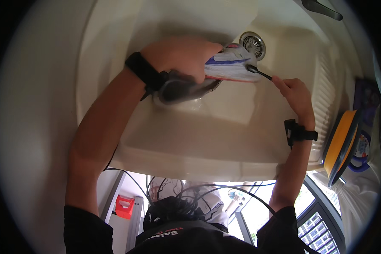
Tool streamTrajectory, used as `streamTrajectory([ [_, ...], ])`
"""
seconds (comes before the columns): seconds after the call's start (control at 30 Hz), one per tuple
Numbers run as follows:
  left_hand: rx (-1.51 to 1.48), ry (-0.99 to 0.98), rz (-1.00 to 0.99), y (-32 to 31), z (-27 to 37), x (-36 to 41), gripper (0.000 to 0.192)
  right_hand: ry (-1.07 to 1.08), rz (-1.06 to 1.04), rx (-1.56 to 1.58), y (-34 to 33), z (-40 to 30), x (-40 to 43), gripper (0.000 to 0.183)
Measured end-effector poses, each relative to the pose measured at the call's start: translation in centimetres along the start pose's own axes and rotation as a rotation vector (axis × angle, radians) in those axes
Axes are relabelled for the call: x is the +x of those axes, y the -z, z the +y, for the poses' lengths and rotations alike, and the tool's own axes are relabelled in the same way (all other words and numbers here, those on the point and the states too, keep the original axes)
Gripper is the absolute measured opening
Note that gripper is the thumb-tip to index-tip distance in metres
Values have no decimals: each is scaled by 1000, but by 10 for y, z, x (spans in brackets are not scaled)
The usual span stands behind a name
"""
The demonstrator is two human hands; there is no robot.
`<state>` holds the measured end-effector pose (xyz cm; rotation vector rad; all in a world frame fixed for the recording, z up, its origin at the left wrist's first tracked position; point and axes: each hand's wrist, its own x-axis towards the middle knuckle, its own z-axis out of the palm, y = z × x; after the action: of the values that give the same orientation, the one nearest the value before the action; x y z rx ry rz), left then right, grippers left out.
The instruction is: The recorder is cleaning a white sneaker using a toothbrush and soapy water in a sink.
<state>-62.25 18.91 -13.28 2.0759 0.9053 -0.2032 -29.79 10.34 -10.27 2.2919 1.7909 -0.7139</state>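
My left hand (pixel 184 57) grips a white sneaker (pixel 225 68) with blue and red trim over a cream laundry sink (pixel 177 133). The shoe lies on its side, its sole edge and dark opening partly hidden by my fingers and wrist. Between the fingers of my right hand (pixel 293 92) is the handle of a slim black brush (pixel 260 72), possibly a toothbrush. Its head touches the white upper towards the right end of the shoe. Bristles cannot be made out.
A metal drain strainer (pixel 253 45) sits just behind the shoe. Ridged washboard moulding (pixel 325 104) runs down the sink's right side. Beyond it stand a yellow and dark folded basin (pixel 339 143) and a purple package (pixel 362 149). A tap lever (pixel 324 10) projects at top right. Black cables (pixel 190 203) hang at my waist.
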Motion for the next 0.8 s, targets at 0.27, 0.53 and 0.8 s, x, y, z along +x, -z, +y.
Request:
streamTrajectory([
  [0.27,25,-393,134,-7,-13,-3,38,99,-206,-35,6,12,8,70],
  [0.53,128,52,-177,6,31,2,22,240,-146,-180,-26,-46,6,78],
  [0.8,-4,-601,97,-2,-3,-2,18,124,-200,-196,-11,18,10,80],
])
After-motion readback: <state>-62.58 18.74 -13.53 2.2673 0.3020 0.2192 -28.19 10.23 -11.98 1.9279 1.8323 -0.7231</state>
